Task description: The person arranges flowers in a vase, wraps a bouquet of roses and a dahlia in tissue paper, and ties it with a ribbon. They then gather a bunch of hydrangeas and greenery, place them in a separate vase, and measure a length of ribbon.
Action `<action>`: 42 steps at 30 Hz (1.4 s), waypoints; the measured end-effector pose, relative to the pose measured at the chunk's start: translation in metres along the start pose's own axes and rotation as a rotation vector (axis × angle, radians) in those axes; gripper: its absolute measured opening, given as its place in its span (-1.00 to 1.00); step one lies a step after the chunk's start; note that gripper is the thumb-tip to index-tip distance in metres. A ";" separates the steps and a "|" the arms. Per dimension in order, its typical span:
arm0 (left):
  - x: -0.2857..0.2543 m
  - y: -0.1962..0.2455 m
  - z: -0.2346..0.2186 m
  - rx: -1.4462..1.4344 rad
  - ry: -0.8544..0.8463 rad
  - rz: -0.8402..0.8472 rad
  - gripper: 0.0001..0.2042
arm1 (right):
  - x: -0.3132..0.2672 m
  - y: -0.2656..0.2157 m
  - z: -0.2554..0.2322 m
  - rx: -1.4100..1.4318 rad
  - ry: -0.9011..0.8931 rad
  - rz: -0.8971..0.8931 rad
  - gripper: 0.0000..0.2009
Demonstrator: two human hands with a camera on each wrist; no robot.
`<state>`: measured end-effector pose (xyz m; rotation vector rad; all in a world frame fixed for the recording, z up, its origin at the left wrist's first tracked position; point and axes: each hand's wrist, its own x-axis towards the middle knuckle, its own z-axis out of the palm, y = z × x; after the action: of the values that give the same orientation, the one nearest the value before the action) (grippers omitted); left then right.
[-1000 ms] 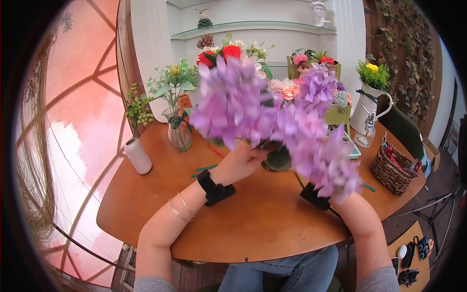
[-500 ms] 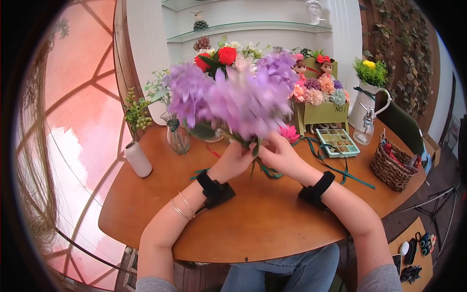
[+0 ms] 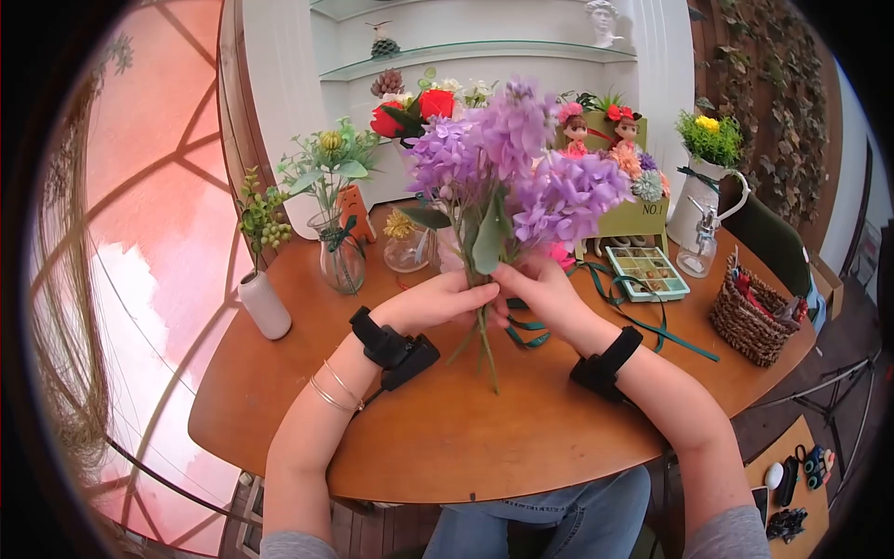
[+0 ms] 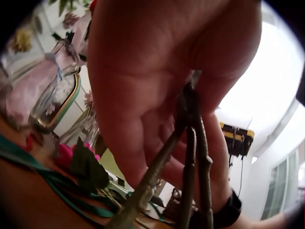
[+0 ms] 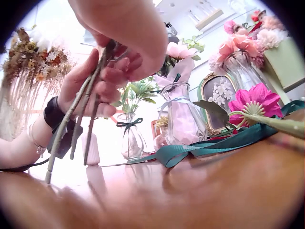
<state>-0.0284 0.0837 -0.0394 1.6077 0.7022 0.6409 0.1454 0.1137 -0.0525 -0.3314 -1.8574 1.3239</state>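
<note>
Purple flowers point(image 3: 521, 140) with a few green leaves stand upright in a bunch above the table. My left hand point(image 3: 445, 300) is curled round their stems point(image 3: 484, 345) from the left, thumb in front. From the right my right hand point(image 3: 548, 293) pinches the same stems just under a large leaf point(image 3: 488, 240). Several bare stem ends point(image 4: 189, 176) come out below the left palm in the left wrist view. The right wrist view shows the stems point(image 5: 71, 114) slanting down toward the tabletop, with the left hand's curled fingers point(image 5: 108, 83) behind them.
Beyond my hands lie green ribbon point(image 3: 610, 289), a pink flower point(image 5: 255, 102) and a compartment box point(image 3: 649, 273). A glass vase point(image 3: 343, 261) and white vase point(image 3: 264, 303) stand left; a wicker basket point(image 3: 752, 321) and white pitcher point(image 3: 694, 210) stand right.
The flowers, spread low and to the right at first, swung left, then came upright near the middle. My right hand, first hidden behind them, is now visible at the stems beside my left.
</note>
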 end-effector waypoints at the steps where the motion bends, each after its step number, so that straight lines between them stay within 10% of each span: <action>1: 0.002 0.002 0.001 0.141 0.085 -0.005 -0.72 | 0.003 0.009 -0.004 -0.004 0.107 0.016 -0.70; 5: 0.013 -0.008 0.005 0.327 0.169 0.222 -0.74 | 0.000 0.005 0.001 0.083 0.280 0.045 -0.75; 17: 0.009 -0.006 -0.003 0.666 0.214 0.061 -0.71 | -0.003 0.000 0.007 0.035 0.306 0.109 -0.75; 20: 0.009 -0.006 0.005 0.532 0.290 0.264 -0.71 | -0.001 0.008 0.000 -0.092 0.329 0.137 -0.75; 34: 0.014 -0.007 0.010 0.364 0.514 0.250 -0.83 | 0.004 0.015 0.008 0.061 0.400 -0.160 -0.81; 42: 0.015 -0.009 0.015 0.513 0.682 0.364 -0.87 | 0.003 0.012 -0.002 -0.150 0.362 0.242 -0.72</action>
<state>-0.0082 0.0861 -0.0499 2.0216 1.1464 1.3992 0.1416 0.1219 -0.0613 -0.8398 -1.6461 1.1876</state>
